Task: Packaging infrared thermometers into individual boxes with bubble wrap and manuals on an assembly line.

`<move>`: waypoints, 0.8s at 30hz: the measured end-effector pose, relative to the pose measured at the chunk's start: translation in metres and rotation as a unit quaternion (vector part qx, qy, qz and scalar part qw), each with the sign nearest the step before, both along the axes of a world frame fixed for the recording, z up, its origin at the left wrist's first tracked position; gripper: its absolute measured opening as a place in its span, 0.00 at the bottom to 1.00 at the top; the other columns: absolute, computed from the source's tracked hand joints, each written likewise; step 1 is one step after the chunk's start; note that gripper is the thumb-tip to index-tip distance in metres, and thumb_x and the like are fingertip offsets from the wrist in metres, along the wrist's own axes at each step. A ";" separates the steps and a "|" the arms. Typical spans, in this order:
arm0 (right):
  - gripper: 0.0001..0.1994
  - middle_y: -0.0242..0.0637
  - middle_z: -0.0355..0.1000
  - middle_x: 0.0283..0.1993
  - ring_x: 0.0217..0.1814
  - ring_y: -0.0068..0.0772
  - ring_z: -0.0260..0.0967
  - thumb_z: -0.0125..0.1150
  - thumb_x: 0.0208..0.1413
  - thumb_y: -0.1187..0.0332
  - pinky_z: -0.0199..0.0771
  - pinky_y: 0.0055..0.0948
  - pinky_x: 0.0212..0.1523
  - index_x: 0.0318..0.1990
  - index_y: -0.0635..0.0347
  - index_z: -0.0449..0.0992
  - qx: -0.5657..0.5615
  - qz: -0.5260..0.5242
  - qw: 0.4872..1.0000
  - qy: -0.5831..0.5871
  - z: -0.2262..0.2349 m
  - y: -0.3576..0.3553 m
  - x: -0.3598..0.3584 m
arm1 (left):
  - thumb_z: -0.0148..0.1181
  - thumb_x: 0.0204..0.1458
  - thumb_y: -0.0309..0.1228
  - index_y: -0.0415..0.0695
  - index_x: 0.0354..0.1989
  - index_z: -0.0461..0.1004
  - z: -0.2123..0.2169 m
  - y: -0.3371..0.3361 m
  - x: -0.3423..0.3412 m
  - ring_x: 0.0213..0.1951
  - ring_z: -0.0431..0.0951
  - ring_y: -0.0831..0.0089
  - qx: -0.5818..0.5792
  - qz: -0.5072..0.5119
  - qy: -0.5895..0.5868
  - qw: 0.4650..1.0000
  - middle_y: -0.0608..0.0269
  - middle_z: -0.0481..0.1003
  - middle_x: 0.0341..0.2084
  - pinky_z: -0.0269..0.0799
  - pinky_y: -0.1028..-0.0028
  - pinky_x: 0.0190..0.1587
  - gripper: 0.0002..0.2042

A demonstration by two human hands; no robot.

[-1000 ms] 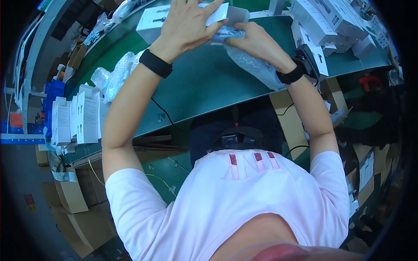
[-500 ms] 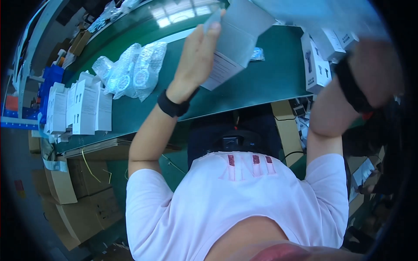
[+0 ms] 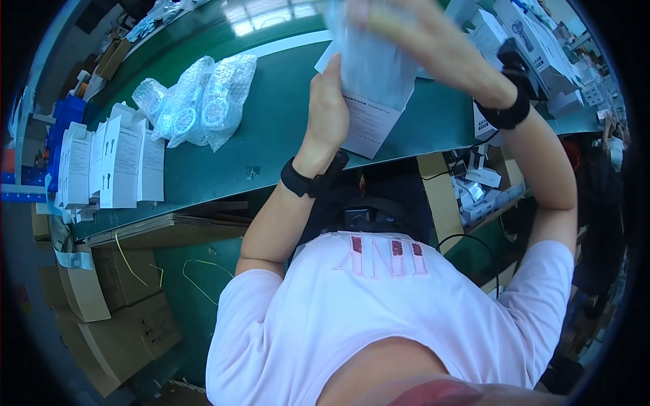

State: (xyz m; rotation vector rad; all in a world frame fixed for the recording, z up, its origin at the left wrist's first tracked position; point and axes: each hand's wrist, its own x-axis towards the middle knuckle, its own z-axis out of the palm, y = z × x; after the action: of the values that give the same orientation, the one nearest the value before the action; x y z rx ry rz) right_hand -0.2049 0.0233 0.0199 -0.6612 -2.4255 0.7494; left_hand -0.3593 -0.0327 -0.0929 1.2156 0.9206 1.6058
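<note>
My left hand (image 3: pixel 330 111) is closed round the left side of an open white cardboard box (image 3: pixel 376 125) with printed text, tilted over the green table. Above and in the mouth of the box is a translucent bubble-wrapped package (image 3: pixel 376 64), blurred by motion. My right hand (image 3: pixel 399 20) grips the package at its top; the fingertips are smeared. What lies inside the wrap cannot be made out.
Bubble-wrapped items (image 3: pixel 203 105) lie left of the box on the green table (image 3: pixel 271 115). Several white boxes (image 3: pixel 118 162) stand at the left edge. More printed boxes (image 3: pixel 528 40) are stacked at the right. Below the table edge, a carton (image 3: pixel 440 203) sits beside small parts.
My right hand has swung from the far right to the box, bringing the bubble-wrapped package to its mouth. My left hand and the box have come slightly nearer and to the right.
</note>
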 end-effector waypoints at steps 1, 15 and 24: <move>0.22 0.40 0.68 0.58 0.51 0.39 0.69 0.55 0.61 0.53 0.71 0.32 0.49 0.58 0.55 0.71 0.099 0.020 0.994 -0.031 -0.016 -0.002 0.005 | 0.31 0.65 0.41 0.30 0.44 0.72 -0.003 -0.001 -0.003 0.38 0.73 0.74 -0.002 -0.001 0.017 1.000 0.56 0.78 0.34 0.66 0.71 0.45 0.25; 0.18 0.43 0.73 0.51 0.51 0.42 0.71 0.64 0.51 0.75 0.72 0.34 0.54 0.52 0.59 0.76 0.067 -0.092 0.958 -0.265 -0.087 0.063 0.008 | 0.34 0.67 0.49 0.38 0.65 0.58 0.000 -0.034 -0.043 0.57 0.69 0.67 0.009 0.093 -0.031 0.995 0.55 0.66 0.57 0.60 0.68 0.61 0.28; 0.12 0.44 0.75 0.38 0.36 0.43 0.73 0.61 0.52 0.73 0.75 0.33 0.42 0.45 0.63 0.76 -0.047 -0.063 0.997 0.011 -0.014 0.054 0.062 | 0.63 0.45 0.28 0.38 0.48 0.70 0.022 -0.028 -0.098 0.34 0.75 0.74 -0.005 0.019 0.204 0.979 0.62 0.76 0.33 0.71 0.73 0.39 0.20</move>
State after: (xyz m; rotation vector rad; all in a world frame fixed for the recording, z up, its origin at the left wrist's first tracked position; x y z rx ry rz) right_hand -0.1428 0.0770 0.0057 -0.8311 -2.3157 0.8172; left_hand -0.4575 -0.0608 -0.0712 1.5618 1.2111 1.4011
